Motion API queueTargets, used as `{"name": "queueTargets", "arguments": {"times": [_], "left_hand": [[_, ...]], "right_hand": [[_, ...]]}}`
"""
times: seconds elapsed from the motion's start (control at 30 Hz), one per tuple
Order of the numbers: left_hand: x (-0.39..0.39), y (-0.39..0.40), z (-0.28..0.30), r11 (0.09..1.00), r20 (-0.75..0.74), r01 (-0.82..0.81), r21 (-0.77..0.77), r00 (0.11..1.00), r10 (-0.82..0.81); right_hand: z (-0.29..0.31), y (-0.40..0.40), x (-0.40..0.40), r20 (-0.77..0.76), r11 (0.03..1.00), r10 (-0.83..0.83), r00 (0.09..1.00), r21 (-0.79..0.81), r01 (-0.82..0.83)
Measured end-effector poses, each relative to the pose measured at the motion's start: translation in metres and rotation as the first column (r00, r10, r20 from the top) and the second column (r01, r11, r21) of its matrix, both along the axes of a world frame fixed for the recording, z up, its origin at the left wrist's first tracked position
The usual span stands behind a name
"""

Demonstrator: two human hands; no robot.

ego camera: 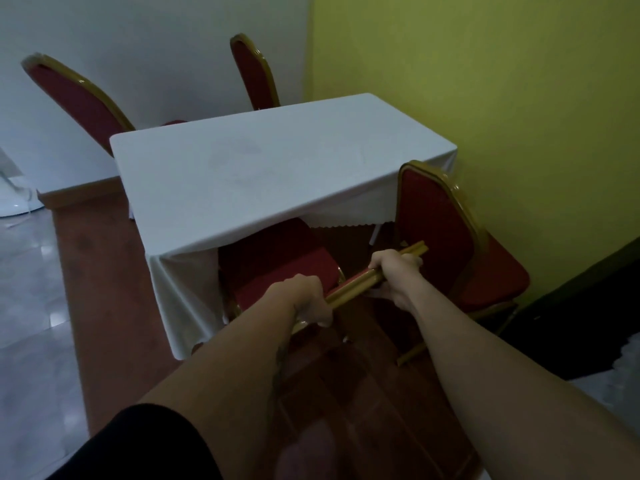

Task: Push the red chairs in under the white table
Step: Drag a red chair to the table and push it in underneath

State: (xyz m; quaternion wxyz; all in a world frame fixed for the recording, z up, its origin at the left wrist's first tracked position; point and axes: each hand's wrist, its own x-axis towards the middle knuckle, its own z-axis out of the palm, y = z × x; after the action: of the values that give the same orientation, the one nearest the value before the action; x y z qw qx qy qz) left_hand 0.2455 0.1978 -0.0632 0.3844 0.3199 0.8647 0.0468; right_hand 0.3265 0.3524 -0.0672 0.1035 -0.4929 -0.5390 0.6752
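Observation:
A white-clothed table (263,168) stands in the room's corner. Directly in front of me a red chair (277,261) with a gold frame has its seat partly under the near cloth edge. My left hand (304,299) and my right hand (398,275) both grip the gold top rail of its backrest. A second red chair (450,237) stands at the near right, angled away from the table beside the yellow wall. On the far side, two more red chairs show their backs, one at the far left (79,95) and one at the far middle (254,71).
The yellow wall (502,98) runs close along the table's right end. A white wall stands behind the table. The table sits on a brown wooden strip (104,289), with pale glossy tiles (27,323) to the left. A dark mass lies low at the right.

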Motion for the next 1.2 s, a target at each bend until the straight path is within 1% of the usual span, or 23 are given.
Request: {"name": "queueTargets", "arguments": {"times": [0.07,0.13,0.2,0.3,0.37,0.43,0.5,0.57,0.63,0.7,0.77,0.87,0.93,0.97,1.07,1.1,1.2], "left_hand": [[0.001,0.001,0.003,1.000,-0.001,-0.007,-0.013,1.000,0.007],[0.003,0.002,0.005,1.000,-0.014,-0.004,-0.026,1.000,0.004],[0.007,0.006,0.007,0.998,-0.026,0.010,-0.058,1.000,-0.011],[0.012,0.018,0.011,0.988,-0.057,0.086,-0.127,0.994,-0.094],[0.012,0.030,0.012,0.982,-0.079,0.125,-0.140,0.987,-0.137],[0.010,0.037,0.013,0.976,-0.093,0.164,-0.145,0.980,-0.178],[0.004,0.040,0.013,0.958,-0.105,0.205,-0.201,0.968,-0.230],[-0.002,0.042,0.010,0.930,-0.039,0.238,-0.281,0.965,-0.259],[-0.011,0.050,0.010,0.892,0.086,0.274,-0.359,0.962,-0.261],[-0.025,0.067,0.014,0.868,0.204,0.312,-0.385,0.947,-0.250],[-0.039,0.089,0.027,0.897,0.250,0.316,-0.310,0.937,-0.244],[-0.063,0.136,0.048,0.955,0.202,0.286,-0.082,0.943,-0.266],[-0.078,0.169,0.058,0.960,0.164,0.279,0.036,0.946,-0.281],[-0.083,0.186,0.061,0.950,0.114,0.300,0.081,0.945,-0.308],[-0.094,0.235,0.064,0.904,-0.104,0.390,0.174,0.921,-0.377],[-0.094,0.250,0.064,0.891,-0.148,0.409,0.200,0.911,-0.385],[-0.093,0.292,0.058,0.842,-0.208,0.460,0.280,0.886,-0.415]], "right_hand": [[-0.003,0.001,0.002,-0.015,1.000,0.012,1.000,-0.005,-0.013],[-0.002,0.004,0.004,0.002,0.999,0.041,0.999,-0.016,-0.041],[0.004,0.009,0.007,0.065,0.993,0.112,0.992,-0.033,-0.110],[0.010,0.019,0.017,0.143,0.967,0.253,0.957,-0.068,-0.245],[0.010,0.026,0.023,0.177,0.947,0.321,0.930,-0.067,-0.314],[0.010,0.034,0.026,0.191,0.941,0.338,0.922,-0.061,-0.333],[0.014,0.048,0.028,0.242,0.946,0.318,0.917,-0.013,-0.325],[0.018,0.070,0.030,0.317,0.938,0.318,0.893,0.031,-0.345],[0.021,0.091,0.032,0.397,0.919,0.342,0.852,0.049,-0.392],[0.022,0.111,0.029,0.468,0.903,0.330,0.820,0.098,-0.419],[0.022,0.130,0.023,0.518,0.876,0.284,0.807,0.203,-0.438],[0.031,0.158,0.014,0.575,0.795,0.191,0.795,0.384,-0.469],[0.042,0.175,0.011,0.598,0.743,0.121,0.792,0.475,-0.472],[0.048,0.183,0.010,0.605,0.722,0.090,0.791,0.508,-0.470],[0.057,0.208,0.013,0.619,0.677,0.009,0.785,0.574,-0.461],[0.058,0.215,0.015,0.624,0.673,0.001,0.781,0.577,-0.462],[0.056,0.234,0.021,0.660,0.686,0.023,0.751,0.536,-0.493]]}}
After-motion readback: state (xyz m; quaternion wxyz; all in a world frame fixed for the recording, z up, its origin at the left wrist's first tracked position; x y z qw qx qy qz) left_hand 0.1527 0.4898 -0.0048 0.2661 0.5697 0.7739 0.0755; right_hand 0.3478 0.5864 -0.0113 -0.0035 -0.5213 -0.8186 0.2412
